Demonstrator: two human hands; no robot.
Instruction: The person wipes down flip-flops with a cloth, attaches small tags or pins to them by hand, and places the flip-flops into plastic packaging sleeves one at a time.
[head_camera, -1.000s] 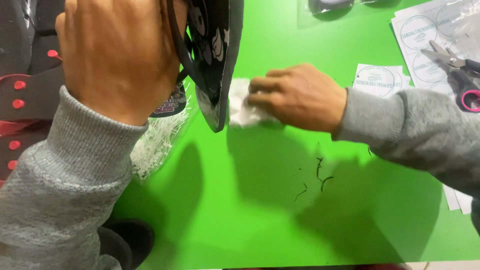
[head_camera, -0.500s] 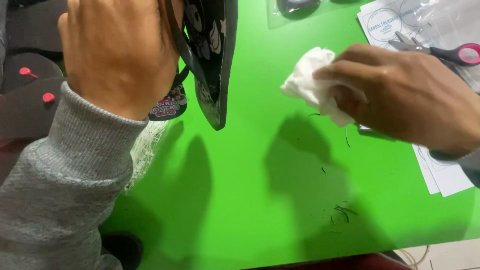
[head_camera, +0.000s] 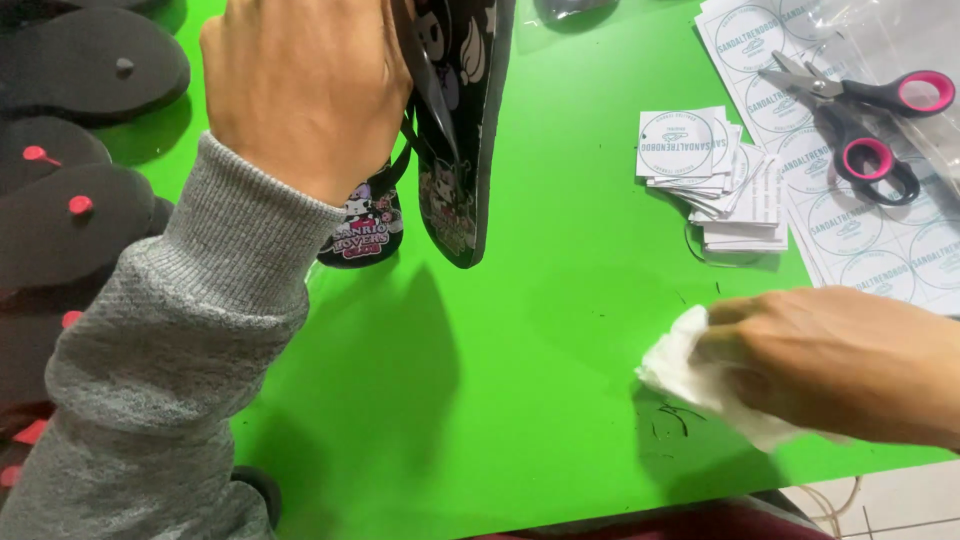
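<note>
My left hand (head_camera: 300, 85) grips a black flip-flop (head_camera: 465, 130) with cartoon prints by its strap and holds it on edge above the green table (head_camera: 480, 400). A second printed flip-flop (head_camera: 362, 230) shows just behind it. My right hand (head_camera: 840, 365) presses a crumpled white cloth (head_camera: 690, 375) onto the table near its front right edge. Small dark threads (head_camera: 668, 418) lie on the table beside the cloth.
A stack of square white paper tags (head_camera: 705, 165) sits right of the flip-flop. Scissors with pink and black handles (head_camera: 860, 125) lie on sheets of round printed labels (head_camera: 880, 240). Several black soles with red plugs (head_camera: 75, 210) are piled at the left edge.
My right hand has carried the white cloth from beside the flip-flop toward the front right of the table. The left hand keeps the flip-flop held up in the same place.
</note>
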